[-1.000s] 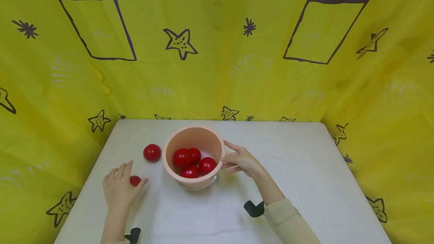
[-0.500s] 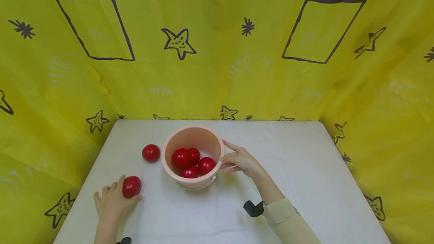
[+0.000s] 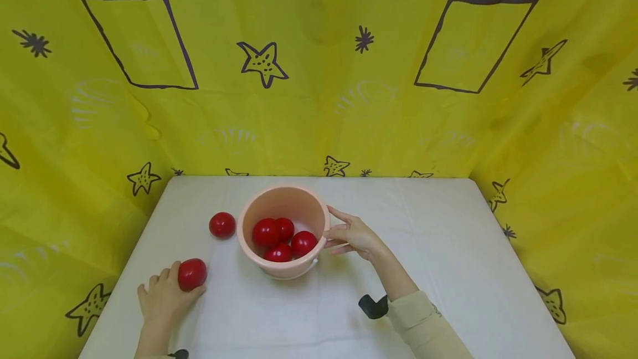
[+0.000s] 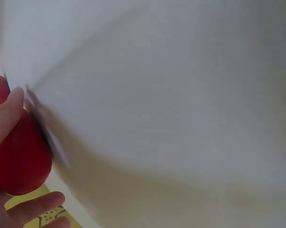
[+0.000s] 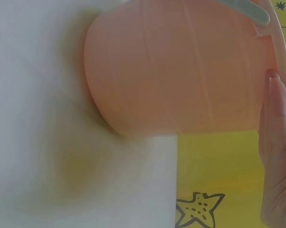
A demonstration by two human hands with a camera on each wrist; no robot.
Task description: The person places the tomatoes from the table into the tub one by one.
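My left hand (image 3: pixel 166 295) is at the near left of the table, its thumb and fingers around a smooth red tomato (image 3: pixel 192 274). In the left wrist view the thumb lies across one side of this tomato (image 4: pixel 23 154), with fingers on the other side. A second tomato (image 3: pixel 222 225) rests on the table just left of a light pink bucket (image 3: pixel 285 273). Several more red tomatoes (image 3: pixel 303 244) lie inside the bucket. On its right side my right hand (image 3: pixel 356 235) holds the rim, thumb at the edge and fingers along the outer wall (image 5: pixel 180 71).
A white cloth covers the table (image 3: pixel 423 248). Yellow curtains (image 3: pixel 319 115) with dark star drawings enclose it at the back and both sides. The bucket's pale handle (image 5: pixel 249 10) shows near its rim in the right wrist view.
My left hand has come down and to the left, beside the tomato it earlier mostly covered. Over the last half second hand and tomato shift slightly left. The right hand and bucket stay put.
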